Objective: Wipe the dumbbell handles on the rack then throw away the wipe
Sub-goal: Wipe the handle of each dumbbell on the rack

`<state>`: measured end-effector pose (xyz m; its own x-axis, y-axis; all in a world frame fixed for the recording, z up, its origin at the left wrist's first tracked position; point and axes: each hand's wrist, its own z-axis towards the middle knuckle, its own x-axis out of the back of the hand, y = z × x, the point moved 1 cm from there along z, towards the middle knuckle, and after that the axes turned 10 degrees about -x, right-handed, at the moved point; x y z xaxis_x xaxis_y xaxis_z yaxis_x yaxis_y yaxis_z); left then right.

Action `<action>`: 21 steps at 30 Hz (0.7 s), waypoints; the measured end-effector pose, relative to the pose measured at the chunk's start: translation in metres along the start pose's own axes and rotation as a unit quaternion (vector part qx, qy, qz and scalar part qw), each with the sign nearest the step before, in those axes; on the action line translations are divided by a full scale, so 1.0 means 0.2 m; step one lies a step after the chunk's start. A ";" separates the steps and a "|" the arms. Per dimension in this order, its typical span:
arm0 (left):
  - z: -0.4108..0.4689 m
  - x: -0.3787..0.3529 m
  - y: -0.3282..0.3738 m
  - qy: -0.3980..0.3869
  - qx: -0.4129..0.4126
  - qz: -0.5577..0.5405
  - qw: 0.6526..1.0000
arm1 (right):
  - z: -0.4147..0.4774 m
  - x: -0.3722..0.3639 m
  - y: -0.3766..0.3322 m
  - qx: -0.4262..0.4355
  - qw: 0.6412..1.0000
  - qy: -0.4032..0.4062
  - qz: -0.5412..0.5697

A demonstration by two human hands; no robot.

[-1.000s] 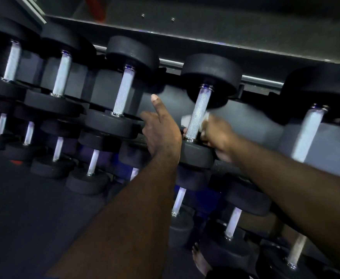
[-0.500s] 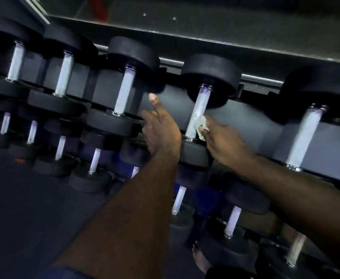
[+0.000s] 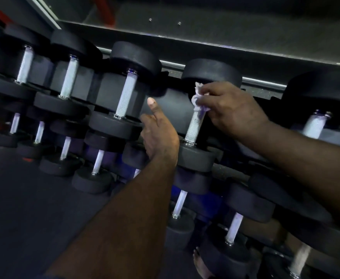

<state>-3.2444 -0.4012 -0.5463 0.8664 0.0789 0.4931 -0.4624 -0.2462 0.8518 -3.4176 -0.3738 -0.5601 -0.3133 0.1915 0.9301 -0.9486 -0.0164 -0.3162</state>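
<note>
- The right hand (image 3: 231, 111) clutched a crumpled white wipe (image 3: 197, 98), with its fingers curled round it at the top of a knurled dumbbell handle (image 3: 193, 128). The hand and wipe hid that end of the handle just below the upper head (image 3: 211, 71).
- The left hand (image 3: 159, 135) lay between this dumbbell and the neighbouring dumbbell (image 3: 124, 95) with its thumb raised. Its fingers were hidden behind the back of the hand, so I could not tell whether they gripped anything.
- The rack rail (image 3: 205, 48) ran behind the top row of dumbbells.
- The lower rows lay in dim bluish shadow, and their handles were blurred.
- The far-right dumbbell (image 3: 314, 125) was partly covered by the right forearm.
- A bare foot (image 3: 200, 264) showed near the bottom edge, and only part of it was visible.
</note>
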 end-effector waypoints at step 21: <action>0.00 -0.03 0.02 0.033 0.027 0.064 0.997 | 0.13 0.00 -0.05 0.168 0.972 -0.111 -0.121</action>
<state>-3.2510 -0.4029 -0.5461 0.7859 0.1055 0.6093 -0.5563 -0.3095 0.7712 -3.4085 -0.3984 -0.5527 -0.0463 0.0129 0.9988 -0.9451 -0.3243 -0.0396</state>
